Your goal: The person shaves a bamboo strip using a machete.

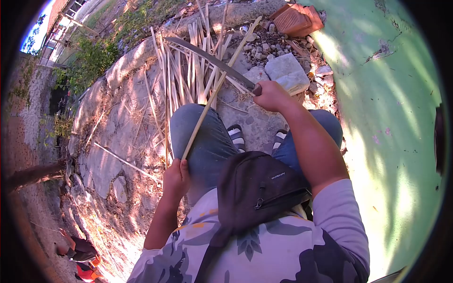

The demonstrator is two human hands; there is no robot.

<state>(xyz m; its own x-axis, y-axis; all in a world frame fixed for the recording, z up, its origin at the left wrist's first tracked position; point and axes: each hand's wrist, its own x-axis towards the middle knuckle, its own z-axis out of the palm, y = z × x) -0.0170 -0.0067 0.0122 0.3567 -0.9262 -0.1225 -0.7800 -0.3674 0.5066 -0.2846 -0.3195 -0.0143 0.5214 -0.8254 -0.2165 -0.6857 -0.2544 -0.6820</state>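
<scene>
My right hand (273, 95) is closed round the handle of a machete (207, 56), its long dark blade reaching up and left. In my left hand (177, 178), beside my knee, I grip the lower end of a pale bamboo strip (207, 106). The strip slants up and right over my thigh and crosses the blade; whether the two touch I cannot tell. Behind the blade lies a heap of split bamboo strips (188, 78) on the ground, just past my knees.
A white block (287, 73) and loose gravel (264, 49) lie ahead to the right, near stacked orange tiles (296, 20). A green wall (382, 118) runs along my right. One thin stick (127, 162) rests on the ground at left. Another person (82, 250) is at lower left.
</scene>
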